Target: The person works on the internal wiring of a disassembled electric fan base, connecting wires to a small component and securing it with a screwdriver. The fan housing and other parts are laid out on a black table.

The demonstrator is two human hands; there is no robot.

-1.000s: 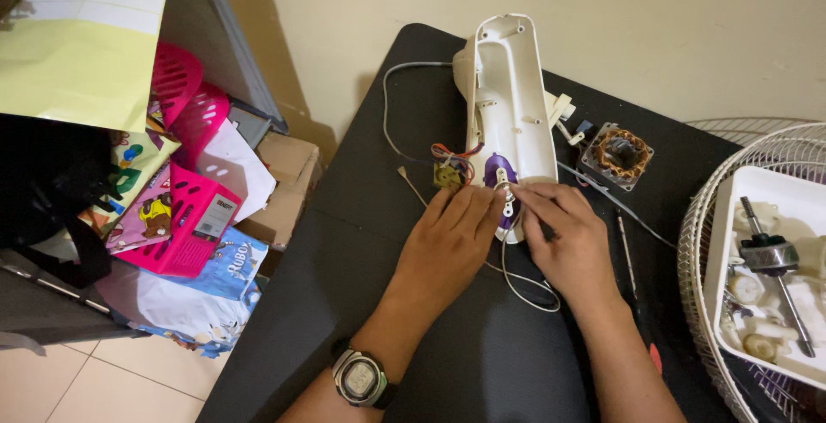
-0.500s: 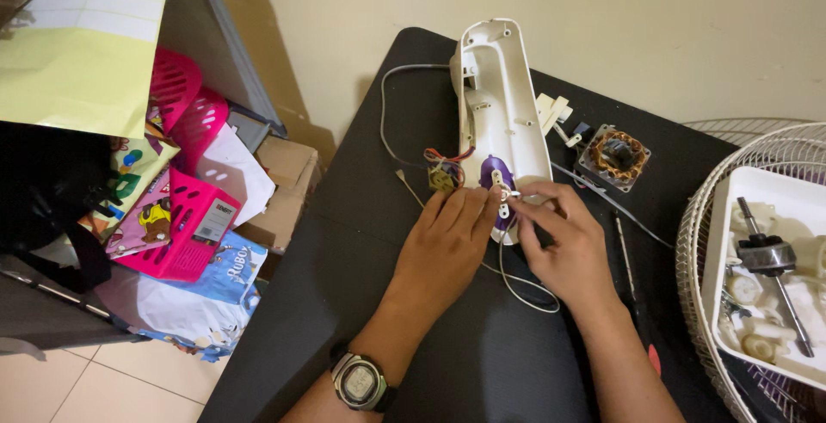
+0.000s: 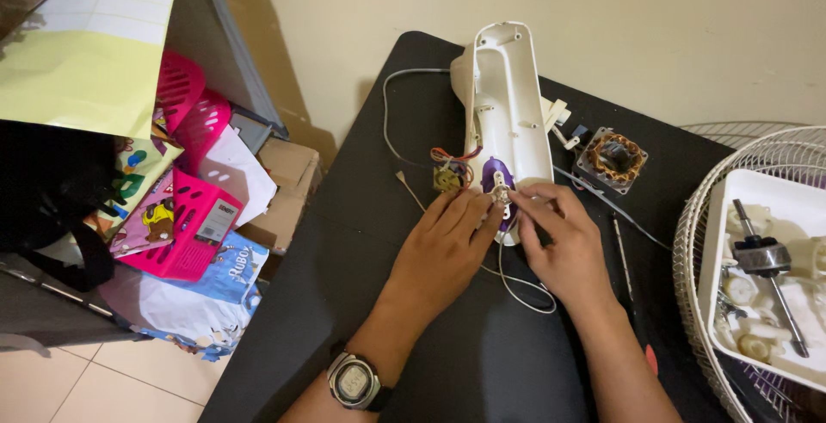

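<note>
Head view is showing a long white plastic housing [image 3: 509,104] lying on the black table [image 3: 361,216], pointing away; left hand [image 3: 447,247] and right hand [image 3: 559,242] fingertips are pinching its near-end purple part [image 3: 495,173].

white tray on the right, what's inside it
The white tray holds a grey metal shaft and several small whitish plastic parts. Its right side runs out of view, so anything there cannot be seen.

My left hand [image 3: 447,251] and right hand [image 3: 559,247] are bare, sleeveless to the forearms; a grey digital wristwatch [image 3: 354,382] with a dark strap circles my left wrist.
</note>
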